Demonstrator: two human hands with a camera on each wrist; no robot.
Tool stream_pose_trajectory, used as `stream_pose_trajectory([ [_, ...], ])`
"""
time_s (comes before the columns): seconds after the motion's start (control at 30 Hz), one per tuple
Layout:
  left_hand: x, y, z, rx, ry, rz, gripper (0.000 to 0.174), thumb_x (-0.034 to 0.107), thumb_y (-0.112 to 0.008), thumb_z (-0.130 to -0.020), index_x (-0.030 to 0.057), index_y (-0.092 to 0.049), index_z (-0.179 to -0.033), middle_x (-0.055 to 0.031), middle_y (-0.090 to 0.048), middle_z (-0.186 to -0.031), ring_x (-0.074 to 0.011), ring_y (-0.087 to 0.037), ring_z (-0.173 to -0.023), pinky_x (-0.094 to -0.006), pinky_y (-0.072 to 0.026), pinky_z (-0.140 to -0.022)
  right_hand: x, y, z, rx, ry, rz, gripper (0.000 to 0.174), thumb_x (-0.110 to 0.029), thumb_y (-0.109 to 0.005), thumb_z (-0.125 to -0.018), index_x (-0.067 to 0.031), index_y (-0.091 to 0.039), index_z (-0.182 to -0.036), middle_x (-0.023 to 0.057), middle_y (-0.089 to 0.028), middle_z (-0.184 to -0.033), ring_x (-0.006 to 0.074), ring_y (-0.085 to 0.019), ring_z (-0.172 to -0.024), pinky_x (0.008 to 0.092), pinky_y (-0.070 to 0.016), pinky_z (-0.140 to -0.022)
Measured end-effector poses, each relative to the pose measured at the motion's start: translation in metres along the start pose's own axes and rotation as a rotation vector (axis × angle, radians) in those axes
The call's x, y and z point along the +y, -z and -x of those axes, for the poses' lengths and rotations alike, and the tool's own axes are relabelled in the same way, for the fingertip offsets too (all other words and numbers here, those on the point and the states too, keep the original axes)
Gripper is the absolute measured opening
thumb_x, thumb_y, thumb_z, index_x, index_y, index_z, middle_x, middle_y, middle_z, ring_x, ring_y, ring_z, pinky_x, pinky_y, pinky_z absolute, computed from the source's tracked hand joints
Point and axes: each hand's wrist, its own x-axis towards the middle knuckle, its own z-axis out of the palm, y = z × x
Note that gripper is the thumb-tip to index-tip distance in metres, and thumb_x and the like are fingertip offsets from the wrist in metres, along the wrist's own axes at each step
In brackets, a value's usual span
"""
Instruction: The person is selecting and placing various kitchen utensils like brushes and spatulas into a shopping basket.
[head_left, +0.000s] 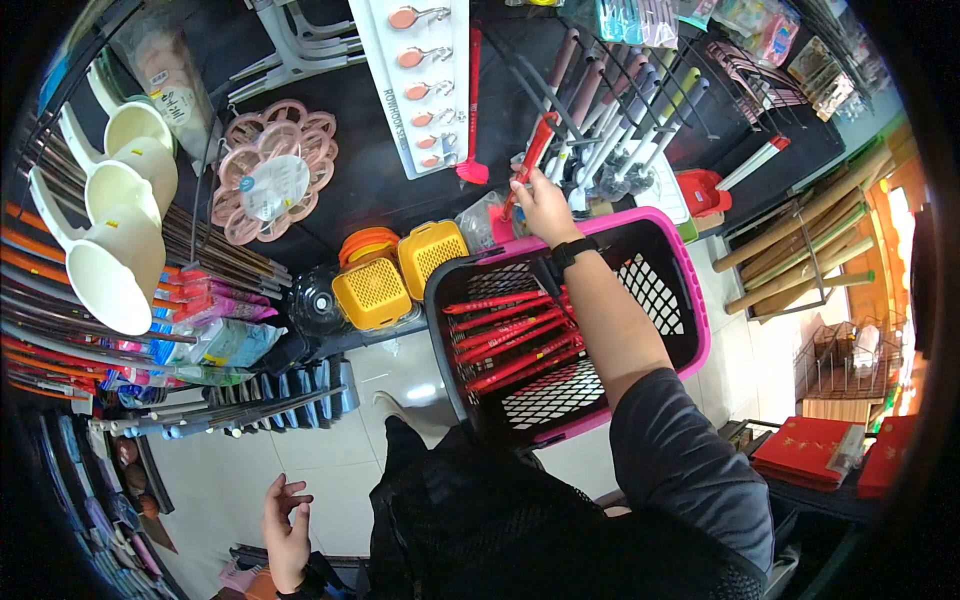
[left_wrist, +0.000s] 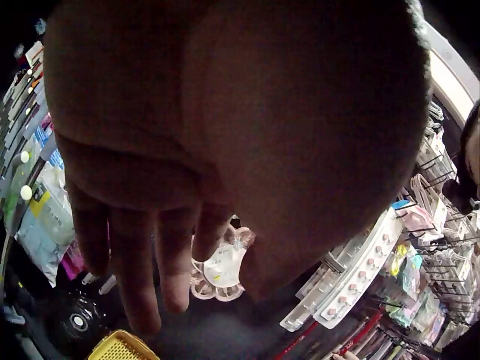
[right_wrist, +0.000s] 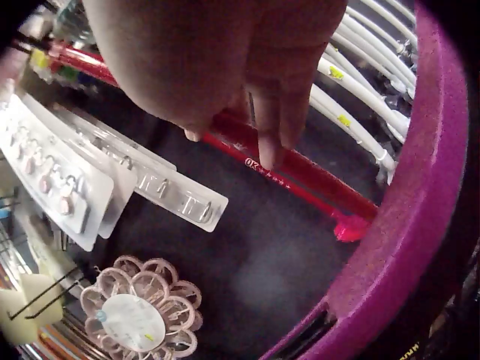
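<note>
The right hand [head_left: 545, 208] grips a red-handled brush [head_left: 538, 145] that stands among the hanging goods, just past the rim of a black basket with a pink edge [head_left: 700, 300]. In the right wrist view, the fingers of the right hand [right_wrist: 225, 67] lie round the red handle [right_wrist: 307, 174]. Several red-handled items [head_left: 510, 335] lie in the basket, below the right forearm. The left hand [head_left: 287, 530] is held low at the left, its fingers loosely bent and nothing in them; the left wrist view shows its dark palm [left_wrist: 225, 135].
Yellow baskets [head_left: 372, 293] stand left of the basket. White dippers [head_left: 115, 270] and a pink flower-shaped item [head_left: 275, 180] hang at the left. White-handled brushes [head_left: 610, 140] hang beyond the right hand. Wooden sticks [head_left: 820, 240] and red packets [head_left: 808, 448] are at the right.
</note>
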Motion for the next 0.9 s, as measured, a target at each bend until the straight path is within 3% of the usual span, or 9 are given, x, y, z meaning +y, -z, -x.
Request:
stream_pose_trajectory([
  [0.1,0.0,-0.001,-0.007,-0.013,0.046,-0.006,0.053,-0.006,-0.052,-0.089,-0.0018,-0.037,-0.139,-0.0163,-0.059,-0.116,-0.0217,-0.062,-0.094,-0.0333,-0.0487,-0.088,0.006,-0.009,-0.018,0.012,-0.01,0.038,0.032,-0.022,-0.056,-0.094,-0.002,-0.055,-0.119,0.0257,-0.064,-0.099,0.0423,-0.061,-0.096,0.0449,-0.0488,-0.082],
  [0.23,-0.006,0.004,-0.019,-0.06,0.062,-0.02,0.053,-0.006,-0.052,-0.089,-0.0016,-0.037,-0.139,-0.0166,-0.059,-0.115,-0.0221,-0.062,-0.095,-0.0337,-0.049,-0.087,-0.001,-0.02,-0.054,-0.052,-0.18,0.143,0.035,-0.025,-0.056,-0.093,-0.0048,-0.054,-0.12,0.0254,-0.064,-0.103,0.0426,-0.06,-0.099,0.0485,-0.0477,-0.084],
  [0.33,-0.004,0.011,-0.028,-0.081,0.085,-0.046,0.052,-0.006,-0.052,-0.089,-0.0014,-0.037,-0.139,-0.0163,-0.058,-0.117,-0.0216,-0.062,-0.096,-0.0334,-0.0489,-0.088,0.01,-0.038,-0.084,-0.013,-0.112,0.171,0.031,-0.024,-0.055,-0.092,-0.0028,-0.056,-0.115,0.0276,-0.064,-0.098,0.044,-0.06,-0.095,0.0505,-0.0474,-0.083],
  [0.4,0.004,0.02,-0.029,-0.209,0.175,-0.058,0.049,0.014,-0.05,-0.099,0.0046,-0.033,-0.145,-0.0161,-0.05,-0.135,-0.0219,-0.054,-0.117,-0.0351,-0.0428,-0.098,0.002,-0.041,-0.1,-0.014,-0.127,0.242,0.032,-0.026,-0.054,-0.092,-0.0002,-0.056,-0.111,0.0288,-0.064,-0.096,0.0445,-0.061,-0.094,0.0514,-0.0474,-0.084],
  [0.53,0.001,0.028,-0.028,-0.155,0.188,-0.058,0.046,0.0,-0.048,-0.096,0.0013,-0.037,-0.141,-0.0136,-0.057,-0.123,-0.0206,-0.057,-0.107,-0.0315,-0.0438,-0.095,0.014,-0.054,-0.129,0.007,-0.121,0.385,0.034,-0.028,-0.053,-0.092,0.0024,-0.056,-0.107,0.0308,-0.064,-0.097,0.0444,-0.061,-0.097,0.0516,-0.0471,-0.086],
  [0.6,-0.001,0.034,-0.029,-0.141,0.197,-0.07,0.046,0.0,-0.048,-0.096,0.0015,-0.037,-0.141,-0.0138,-0.057,-0.123,-0.0208,-0.058,-0.105,-0.0314,-0.0444,-0.094,0.025,-0.061,-0.145,-0.011,-0.169,0.375,0.036,-0.03,-0.052,-0.093,0.0026,-0.056,-0.109,0.0304,-0.064,-0.1,0.0436,-0.061,-0.1,0.0509,-0.0469,-0.088],
  [0.7,-0.004,0.045,-0.031,-0.141,0.196,-0.112,0.045,0.001,-0.048,-0.097,0.0013,-0.039,-0.14,-0.014,-0.058,-0.122,-0.021,-0.059,-0.104,-0.0318,-0.0453,-0.092,0.112,-0.087,-0.189,-0.01,0.028,0.5,0.039,-0.031,-0.051,-0.093,0.0028,-0.056,-0.111,0.0302,-0.063,-0.105,0.0435,-0.06,-0.103,0.0503,-0.0468,-0.09],
  [0.8,0.001,0.051,-0.035,-0.151,0.211,-0.124,0.045,0.002,-0.048,-0.097,0.0012,-0.039,-0.14,-0.0139,-0.058,-0.123,-0.0214,-0.059,-0.105,-0.0322,-0.0453,-0.092,0.121,-0.084,-0.199,-0.013,-0.075,0.387,0.038,-0.029,-0.051,-0.092,0.0027,-0.055,-0.113,0.0293,-0.063,-0.107,0.042,-0.061,-0.104,0.0496,-0.0477,-0.091],
  [0.9,-0.004,0.058,-0.04,-0.165,0.238,-0.152,0.046,0.003,-0.05,-0.096,0.0011,-0.037,-0.141,-0.0145,-0.057,-0.124,-0.0222,-0.059,-0.106,-0.0322,-0.0452,-0.092,0.12,-0.079,-0.202,-0.07,-0.067,0.453,0.042,-0.031,-0.054,-0.091,0.003,-0.054,-0.117,0.0287,-0.063,-0.109,0.0413,-0.061,-0.105,0.0482,-0.0482,-0.092],
])
